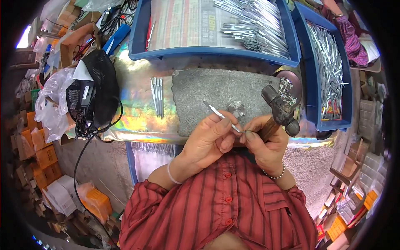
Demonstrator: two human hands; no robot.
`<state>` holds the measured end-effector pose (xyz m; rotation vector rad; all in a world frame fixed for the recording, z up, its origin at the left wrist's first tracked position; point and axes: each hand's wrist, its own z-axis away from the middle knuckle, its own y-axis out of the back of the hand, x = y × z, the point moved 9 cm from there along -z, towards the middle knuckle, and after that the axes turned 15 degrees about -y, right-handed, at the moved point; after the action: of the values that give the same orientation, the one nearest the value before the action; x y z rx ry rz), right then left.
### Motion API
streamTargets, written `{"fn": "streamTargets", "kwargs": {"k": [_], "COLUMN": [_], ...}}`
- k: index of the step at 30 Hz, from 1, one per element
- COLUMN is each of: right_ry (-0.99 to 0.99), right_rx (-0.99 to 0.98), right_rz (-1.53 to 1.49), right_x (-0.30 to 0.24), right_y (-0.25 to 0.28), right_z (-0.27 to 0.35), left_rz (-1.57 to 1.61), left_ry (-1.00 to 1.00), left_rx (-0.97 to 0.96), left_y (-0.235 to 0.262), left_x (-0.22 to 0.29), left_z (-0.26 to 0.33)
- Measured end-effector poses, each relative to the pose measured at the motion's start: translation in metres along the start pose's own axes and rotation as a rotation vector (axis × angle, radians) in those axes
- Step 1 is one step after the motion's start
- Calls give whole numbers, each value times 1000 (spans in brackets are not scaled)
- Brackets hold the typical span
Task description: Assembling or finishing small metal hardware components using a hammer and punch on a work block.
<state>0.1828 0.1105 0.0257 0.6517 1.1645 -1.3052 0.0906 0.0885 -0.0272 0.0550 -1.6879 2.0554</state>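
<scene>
A slim silver rod with a grey tip is pinched in my left hand, its other end angled down toward my right hand. My right hand is closed round the wooden handle of a hammer, whose dark metal head points up and away. The thumb and forefinger of that hand also pinch a tiny yellowish piece at the rod's near end; its kind is too small to tell. Both hands meet over the near edge of a grey stone slab. A shiny round metal piece lies on the slab just beyond them.
A small round dish of tiny metal parts stands at the slab's right. Several rods lie left of it. Blue trays of rods stand beyond and right. A black mesh bag with cables sits left. Another person's sleeve shows far right.
</scene>
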Motion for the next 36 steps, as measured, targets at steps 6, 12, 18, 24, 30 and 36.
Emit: {"fn": "streamTargets", "kwargs": {"k": [6, 12, 18, 24, 30, 36], "right_ry": [90, 187, 462, -95, 207, 192], "right_rx": [-16, 99, 182, 252, 193, 63], "right_rz": [76, 349, 612, 372, 783, 788], "right_x": [-2, 8, -18, 16, -14, -8], "right_y": [3, 12, -1, 49, 13, 11], "right_z": [1, 2, 7, -10, -21, -34], "left_rz": [3, 41, -26, -213, -300, -554], "left_ry": [25, 20, -78, -232, -338, -376], "left_rx": [25, 73, 112, 86, 68, -10], "left_y": [-1, 4, 7, 10, 10, 0], "left_x": [-4, -9, -2, 33, 54, 55], "left_z": [-1, -1, 0, 0, -2, -6]}}
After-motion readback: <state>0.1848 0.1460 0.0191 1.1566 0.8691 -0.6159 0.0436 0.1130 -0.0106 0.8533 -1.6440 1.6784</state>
